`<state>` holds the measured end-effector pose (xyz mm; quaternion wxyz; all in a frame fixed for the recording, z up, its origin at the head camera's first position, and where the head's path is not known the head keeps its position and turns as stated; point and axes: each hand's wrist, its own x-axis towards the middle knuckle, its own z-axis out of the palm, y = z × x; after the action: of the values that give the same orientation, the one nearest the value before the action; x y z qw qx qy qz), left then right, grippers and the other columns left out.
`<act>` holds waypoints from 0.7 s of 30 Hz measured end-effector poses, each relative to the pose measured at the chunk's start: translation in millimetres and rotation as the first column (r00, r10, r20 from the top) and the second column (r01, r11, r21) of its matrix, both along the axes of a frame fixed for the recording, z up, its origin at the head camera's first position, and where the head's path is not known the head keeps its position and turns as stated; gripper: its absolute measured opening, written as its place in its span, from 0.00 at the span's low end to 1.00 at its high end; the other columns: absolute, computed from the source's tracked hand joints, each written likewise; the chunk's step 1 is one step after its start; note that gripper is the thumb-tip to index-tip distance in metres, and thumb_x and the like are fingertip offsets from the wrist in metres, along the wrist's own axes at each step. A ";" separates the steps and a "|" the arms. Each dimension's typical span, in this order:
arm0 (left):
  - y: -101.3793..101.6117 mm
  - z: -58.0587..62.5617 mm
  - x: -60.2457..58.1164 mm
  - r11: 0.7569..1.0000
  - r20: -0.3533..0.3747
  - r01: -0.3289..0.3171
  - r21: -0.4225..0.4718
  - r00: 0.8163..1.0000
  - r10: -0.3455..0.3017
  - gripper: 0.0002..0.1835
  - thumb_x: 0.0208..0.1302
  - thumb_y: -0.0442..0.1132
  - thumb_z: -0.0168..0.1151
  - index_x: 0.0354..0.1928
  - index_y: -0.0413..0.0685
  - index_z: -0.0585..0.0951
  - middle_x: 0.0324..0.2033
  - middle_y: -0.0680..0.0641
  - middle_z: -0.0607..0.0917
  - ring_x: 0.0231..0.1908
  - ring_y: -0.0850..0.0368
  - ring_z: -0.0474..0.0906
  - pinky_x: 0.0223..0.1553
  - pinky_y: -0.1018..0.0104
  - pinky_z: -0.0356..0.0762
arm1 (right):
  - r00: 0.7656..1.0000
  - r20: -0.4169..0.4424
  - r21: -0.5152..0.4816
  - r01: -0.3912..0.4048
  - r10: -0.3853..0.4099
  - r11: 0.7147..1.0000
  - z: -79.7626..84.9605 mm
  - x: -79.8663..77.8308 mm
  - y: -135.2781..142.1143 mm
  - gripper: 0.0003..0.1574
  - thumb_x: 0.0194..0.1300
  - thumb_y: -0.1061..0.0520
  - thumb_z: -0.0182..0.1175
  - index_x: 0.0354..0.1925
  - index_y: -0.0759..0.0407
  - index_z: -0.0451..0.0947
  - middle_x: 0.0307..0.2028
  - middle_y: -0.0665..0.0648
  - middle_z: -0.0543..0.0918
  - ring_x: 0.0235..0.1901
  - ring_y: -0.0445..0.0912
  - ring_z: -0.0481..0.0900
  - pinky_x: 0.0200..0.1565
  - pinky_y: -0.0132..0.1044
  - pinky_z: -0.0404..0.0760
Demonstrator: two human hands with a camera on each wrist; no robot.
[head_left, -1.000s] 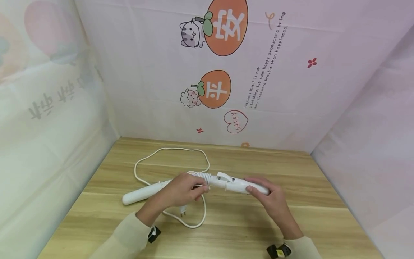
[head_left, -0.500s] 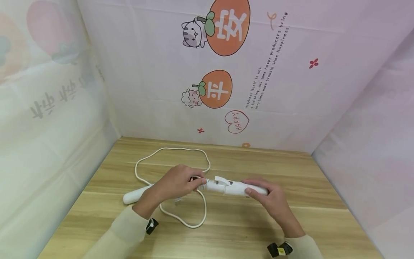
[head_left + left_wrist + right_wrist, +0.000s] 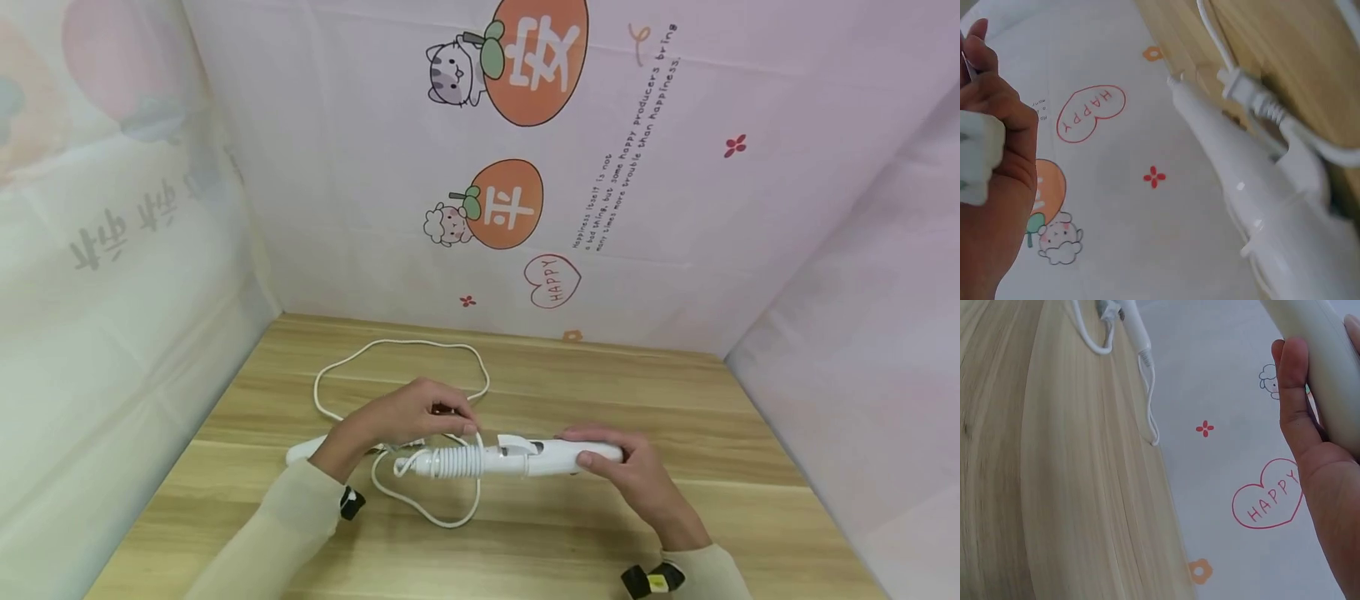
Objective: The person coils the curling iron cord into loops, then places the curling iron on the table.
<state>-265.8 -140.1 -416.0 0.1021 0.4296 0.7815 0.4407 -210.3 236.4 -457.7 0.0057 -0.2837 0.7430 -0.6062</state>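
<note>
My right hand (image 3: 626, 467) grips one end of a white curling iron (image 3: 555, 458), which lies roughly level above the table. Its thumb and fingers wrap the smooth body in the right wrist view. A white cord (image 3: 453, 462) is coiled tightly round the iron's left part, beside its raised lever (image 3: 517, 444). Above those coils, my left hand (image 3: 416, 412) pinches a length of the cord between thumb and fingers. A second white curling iron (image 3: 303, 450) lies at the left, partly hidden by the left forearm. In the left wrist view it shows beside a plug (image 3: 1247, 90).
A loose white cord (image 3: 397, 341) loops across the wood-grain table (image 3: 570, 533), behind and in front of the left hand. Printed fabric walls (image 3: 360, 208) stand at the back and both sides.
The left hand drew back from the coils, then lifted the cord over them, so the wound part shows fully. The held curling iron has come lower and nearer. The right hand keeps its grip.
</note>
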 end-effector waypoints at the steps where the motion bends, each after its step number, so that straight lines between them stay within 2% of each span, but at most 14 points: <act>1: 0.6 -1.6 0.2 1.000 0.029 0.003 0.020 1.000 -0.003 0.08 0.80 0.41 0.66 0.48 0.51 0.93 0.40 0.48 0.91 0.37 0.66 0.81 0.40 0.68 0.83 | 0.999 0.025 -0.035 -0.023 0.024 0.999 -0.5 -0.4 0.8 0.19 0.75 0.74 0.60 0.60 0.67 0.87 0.60 0.49 0.90 0.60 0.40 0.86 0.51 0.34 0.88; 3: 3.0 -6.1 1.0 0.998 0.068 -0.003 0.056 0.998 -0.001 0.10 0.81 0.40 0.64 0.51 0.48 0.93 0.41 0.45 0.91 0.37 0.67 0.81 0.40 0.70 0.82 | 0.995 0.069 -0.104 -0.059 0.066 0.993 -1.4 -1.4 2.1 0.21 0.77 0.74 0.57 0.61 0.65 0.86 0.61 0.48 0.90 0.60 0.40 0.86 0.52 0.35 0.88; 5: 7.3 -12.0 2.2 0.995 0.078 -0.026 0.094 0.997 0.018 0.11 0.82 0.38 0.62 0.53 0.45 0.92 0.43 0.44 0.92 0.38 0.69 0.80 0.40 0.72 0.80 | 0.990 0.102 -0.163 -0.078 0.095 0.984 -1.8 -2.1 2.7 0.23 0.78 0.74 0.55 0.63 0.63 0.86 0.62 0.49 0.89 0.60 0.41 0.86 0.54 0.35 0.88; 7: 11.8 -19.1 5.1 0.988 0.160 -0.055 0.145 0.987 0.031 0.13 0.82 0.34 0.61 0.56 0.37 0.90 0.43 0.41 0.92 0.32 0.69 0.79 0.33 0.73 0.78 | 0.989 0.107 -0.190 -0.078 0.100 0.979 -1.8 -3.1 2.7 0.24 0.79 0.74 0.54 0.64 0.62 0.86 0.63 0.50 0.89 0.60 0.41 0.85 0.55 0.35 0.88; 9: 16.5 -26.6 8.6 0.984 0.208 -0.093 0.154 0.976 0.059 0.13 0.82 0.32 0.58 0.56 0.32 0.88 0.39 0.40 0.91 0.29 0.69 0.79 0.29 0.73 0.78 | 0.992 0.105 -0.199 -0.051 0.073 0.979 -0.7 -3.4 1.2 0.24 0.79 0.74 0.54 0.64 0.62 0.86 0.62 0.51 0.90 0.59 0.41 0.86 0.55 0.35 0.88; 11: 20.8 -33.0 13.9 0.982 0.255 -0.138 0.131 0.962 0.101 0.13 0.83 0.33 0.57 0.51 0.30 0.87 0.28 0.41 0.87 0.21 0.67 0.75 0.23 0.73 0.74 | 0.994 0.111 -0.198 -0.002 0.024 0.980 0.8 -3.3 -1.1 0.22 0.79 0.73 0.55 0.63 0.64 0.86 0.61 0.51 0.90 0.59 0.41 0.86 0.55 0.35 0.88; 12: 23.0 -35.9 17.0 0.980 0.284 -0.164 0.114 0.951 0.126 0.14 0.83 0.34 0.56 0.47 0.30 0.87 0.24 0.43 0.85 0.18 0.65 0.74 0.21 0.72 0.73 | 0.993 0.114 -0.195 0.025 -0.003 0.981 1.6 -3.2 -2.6 0.21 0.79 0.73 0.55 0.63 0.65 0.86 0.60 0.51 0.91 0.58 0.41 0.86 0.55 0.35 0.88; 14: 28.1 -41.6 22.4 0.977 0.265 -0.202 0.072 0.948 0.177 0.15 0.84 0.38 0.56 0.40 0.37 0.86 0.19 0.46 0.81 0.17 0.64 0.75 0.21 0.71 0.73 | 0.991 0.124 -0.189 0.071 -0.048 0.979 2.9 -2.7 -5.7 0.20 0.79 0.72 0.57 0.62 0.67 0.86 0.59 0.49 0.91 0.56 0.41 0.86 0.54 0.34 0.88; 15: 30.9 -44.1 25.4 0.971 0.303 -0.227 0.076 0.933 0.194 0.16 0.85 0.40 0.56 0.38 0.38 0.86 0.20 0.46 0.82 0.18 0.64 0.75 0.21 0.71 0.73 | 0.990 0.123 -0.184 0.090 -0.068 0.979 3.1 -2.6 -7.0 0.19 0.78 0.72 0.57 0.61 0.68 0.86 0.58 0.49 0.91 0.55 0.40 0.86 0.53 0.34 0.88; 17: 35.3 -48.5 31.6 0.957 0.382 -0.268 0.115 0.901 0.206 0.14 0.84 0.39 0.57 0.42 0.39 0.87 0.23 0.43 0.85 0.18 0.63 0.76 0.21 0.70 0.75 | 0.988 0.117 -0.176 0.117 -0.097 0.978 2.9 -2.4 -9.3 0.18 0.78 0.72 0.58 0.61 0.71 0.85 0.57 0.48 0.92 0.54 0.40 0.87 0.52 0.35 0.89; 21: 42.3 -54.0 42.0 0.923 0.576 -0.340 0.180 0.797 0.181 0.16 0.84 0.42 0.59 0.57 0.35 0.85 0.33 0.42 0.89 0.21 0.62 0.78 0.23 0.69 0.80 | 0.980 0.104 -0.127 0.185 -0.172 0.974 2.2 -1.8 -11.8 0.17 0.77 0.70 0.62 0.60 0.71 0.86 0.56 0.47 0.92 0.53 0.41 0.87 0.51 0.34 0.89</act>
<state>-223.8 -97.8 -470.0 0.1992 0.1821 0.7021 0.6589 -212.1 224.6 -455.6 -0.0339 -0.1871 0.7213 -0.6660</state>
